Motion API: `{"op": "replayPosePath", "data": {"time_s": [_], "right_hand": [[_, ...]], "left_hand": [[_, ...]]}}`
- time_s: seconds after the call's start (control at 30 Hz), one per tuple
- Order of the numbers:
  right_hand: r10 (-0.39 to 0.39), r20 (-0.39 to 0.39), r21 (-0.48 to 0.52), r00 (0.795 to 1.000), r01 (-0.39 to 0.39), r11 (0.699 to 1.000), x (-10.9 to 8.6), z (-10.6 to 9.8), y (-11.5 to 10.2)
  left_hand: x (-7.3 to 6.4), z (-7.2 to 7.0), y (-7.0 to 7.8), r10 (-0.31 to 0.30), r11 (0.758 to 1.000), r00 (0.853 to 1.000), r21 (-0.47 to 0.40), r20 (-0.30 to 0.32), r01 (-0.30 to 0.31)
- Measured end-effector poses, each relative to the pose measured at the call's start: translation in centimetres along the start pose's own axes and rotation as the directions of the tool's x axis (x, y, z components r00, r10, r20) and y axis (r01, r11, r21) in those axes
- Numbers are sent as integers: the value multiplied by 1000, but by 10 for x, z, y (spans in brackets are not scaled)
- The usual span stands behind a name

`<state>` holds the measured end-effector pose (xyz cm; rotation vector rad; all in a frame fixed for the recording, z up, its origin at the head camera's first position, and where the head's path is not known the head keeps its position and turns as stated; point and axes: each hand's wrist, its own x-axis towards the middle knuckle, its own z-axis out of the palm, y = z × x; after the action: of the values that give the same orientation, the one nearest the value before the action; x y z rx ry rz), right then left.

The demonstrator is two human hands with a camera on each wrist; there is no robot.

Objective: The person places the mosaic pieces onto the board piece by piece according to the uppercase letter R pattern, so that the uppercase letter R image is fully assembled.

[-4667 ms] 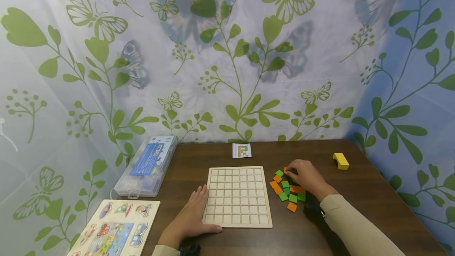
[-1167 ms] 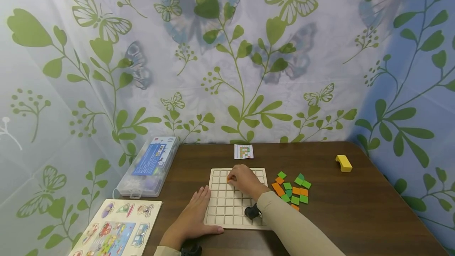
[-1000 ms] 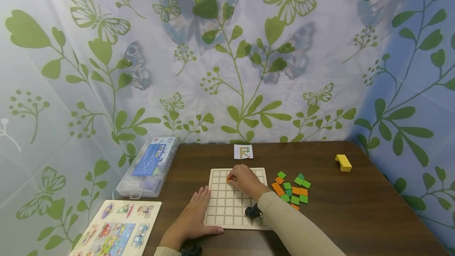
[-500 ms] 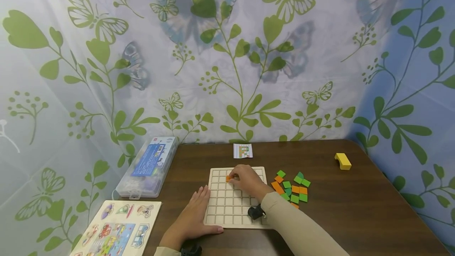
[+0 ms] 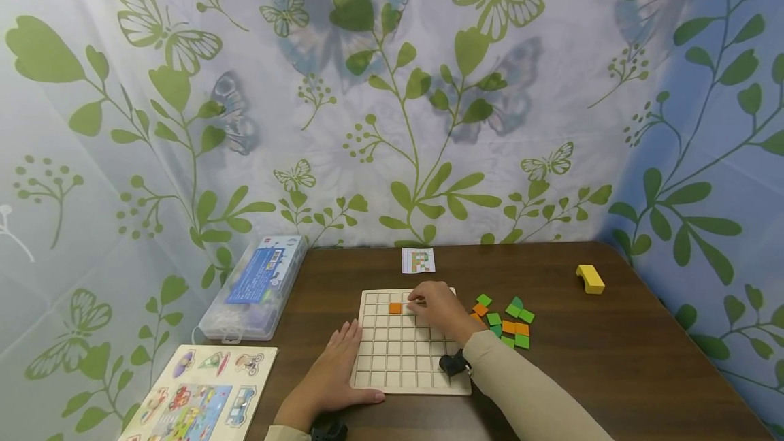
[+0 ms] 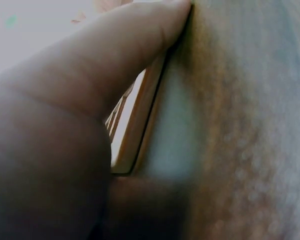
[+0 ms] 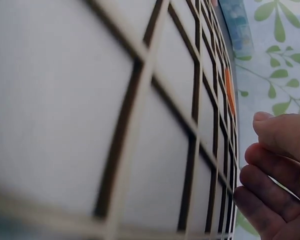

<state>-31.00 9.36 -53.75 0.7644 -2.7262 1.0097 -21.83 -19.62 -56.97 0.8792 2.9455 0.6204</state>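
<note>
Pale wooden grid board (image 5: 394, 361): the left hand (image 5: 331, 371), fingers straight, touches its edge; the right hand (image 5: 442, 307), loosely bent, empty, is above.

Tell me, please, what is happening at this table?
A person's left hand rests at the left edge of a wooden grid board. One orange tile lies in its grid. The right hand is just right of that tile, apparently holding nothing. Other orange and green tiles lie on the table to the board's right.
</note>
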Motion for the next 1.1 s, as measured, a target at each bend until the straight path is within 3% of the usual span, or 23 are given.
{"op": "replayPosePath", "data": {"time_s": [0.23,0.47,0.87,1.1], "right_hand": [[74,4,0,997,-74,997,-6,-14,15],[112,-42,-11,993,-113,994,-14,-33,32],[116,-88,-105,989,-125,987,-30,-62,63],[161,-78,-105,984,-168,980,-40,-84,78]], "left_hand": [[0,0,1,1,1000,1000,-12,-3,-1],[0,1,0,1,1000,1000,6,1,-1],[0,1,-1,4,1000,1000,2,-3,-4],[-1,1,-1,4,1000,1000,-7,2,-4]]}}
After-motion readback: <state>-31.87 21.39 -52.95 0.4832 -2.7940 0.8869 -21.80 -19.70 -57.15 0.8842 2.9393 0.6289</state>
